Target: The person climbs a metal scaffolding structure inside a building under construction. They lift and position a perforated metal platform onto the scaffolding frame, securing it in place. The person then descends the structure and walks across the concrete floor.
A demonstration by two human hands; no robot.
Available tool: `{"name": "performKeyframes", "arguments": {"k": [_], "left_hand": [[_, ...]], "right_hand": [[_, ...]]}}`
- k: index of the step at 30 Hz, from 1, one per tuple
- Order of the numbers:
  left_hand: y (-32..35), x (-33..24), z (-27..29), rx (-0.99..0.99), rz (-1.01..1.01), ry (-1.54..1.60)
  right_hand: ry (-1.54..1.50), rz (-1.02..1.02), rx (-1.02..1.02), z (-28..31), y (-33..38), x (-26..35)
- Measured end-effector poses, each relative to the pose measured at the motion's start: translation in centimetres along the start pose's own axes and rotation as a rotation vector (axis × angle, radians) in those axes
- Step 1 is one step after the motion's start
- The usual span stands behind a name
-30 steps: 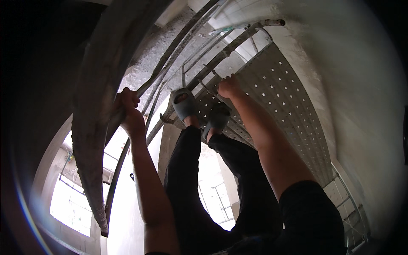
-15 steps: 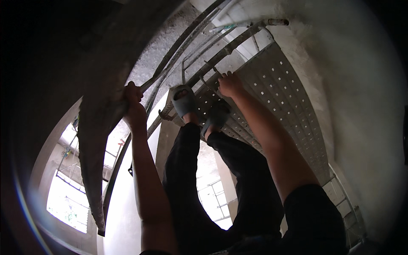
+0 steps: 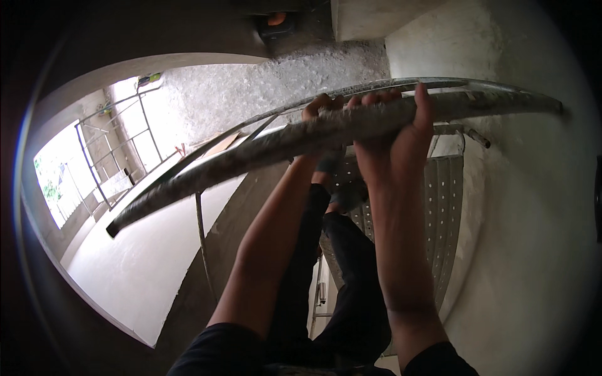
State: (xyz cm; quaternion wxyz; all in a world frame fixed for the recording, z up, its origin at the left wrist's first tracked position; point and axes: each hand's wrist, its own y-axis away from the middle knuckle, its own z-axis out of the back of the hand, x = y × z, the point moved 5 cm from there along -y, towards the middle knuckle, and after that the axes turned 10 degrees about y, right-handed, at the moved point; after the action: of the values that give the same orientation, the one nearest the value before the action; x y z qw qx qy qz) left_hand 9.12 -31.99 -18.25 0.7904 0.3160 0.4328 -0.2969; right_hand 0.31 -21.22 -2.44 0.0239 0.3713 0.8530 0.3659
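Both hands grip one long, grey, plaster-stained straightedge [image 3: 269,147], which lies across the middle of the view, from a dark low end at the left to a pale end near the white wall [image 3: 533,207] at the right. The right hand [image 3: 394,128] is closed around the straightedge, the fingers [image 3: 421,100] curl over its upper edge and the palm presses from below. The left hand [image 3: 321,109] is just beside the right hand on the same straightedge, also wrapped around it; only its knuckles show, the rest is hidden behind the straightedge. No container is to be seen near the straightedge. Just behind the straightedge runs a thin metal rail [image 3: 389,84] of a scaffold, nearly parallel to it. Below the straightedge there is a perforated metal platform [image 3: 448,207], and on it stand the person's feet in grey sandals [image 3: 330,164], with dark trousers [image 3: 338,269] below them in the view. Far below and left of the straightedge lies a pale floor [image 3: 150,263]. To the left of the straightedge a bright window opening [image 3: 59,182] with a metal frame [image 3: 119,150] lets in daylight. Above the straightedge is a rough grey concrete surface [image 3: 251,94].
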Motion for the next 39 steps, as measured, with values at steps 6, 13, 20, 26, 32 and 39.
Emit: {"name": "performKeyframes", "arguments": {"k": [6, 13, 20, 26, 32, 39], "left_hand": [[10.3, 0.2, 2.1, 0.530, 0.328, -0.228], [21.8, -12.9, 15.4, 0.528, 0.470, -0.548], [19.7, -10.8, 14.5, 0.478, 0.528, -0.606], [17.5, -10.3, 15.1, 0.454, 0.510, -0.617], [15.9, -10.5, 15.3, 0.446, 0.552, -0.602], [17.3, -10.9, 14.0, 0.488, 0.600, -0.534]], "right_hand": [[0.062, 0.008, -0.225, 4.3, -11.0, -5.1], [0.042, 0.002, -0.334, 12.7, -20.8, -12.5], [0.138, 0.101, -0.396, 23.9, -29.5, -14.9], [0.107, -0.114, -0.140, 26.8, -34.7, -16.2], [0.595, -0.227, -0.239, 23.3, -33.9, -14.8], [1.202, -0.200, 0.030, 12.5, -25.0, -8.8]]}}
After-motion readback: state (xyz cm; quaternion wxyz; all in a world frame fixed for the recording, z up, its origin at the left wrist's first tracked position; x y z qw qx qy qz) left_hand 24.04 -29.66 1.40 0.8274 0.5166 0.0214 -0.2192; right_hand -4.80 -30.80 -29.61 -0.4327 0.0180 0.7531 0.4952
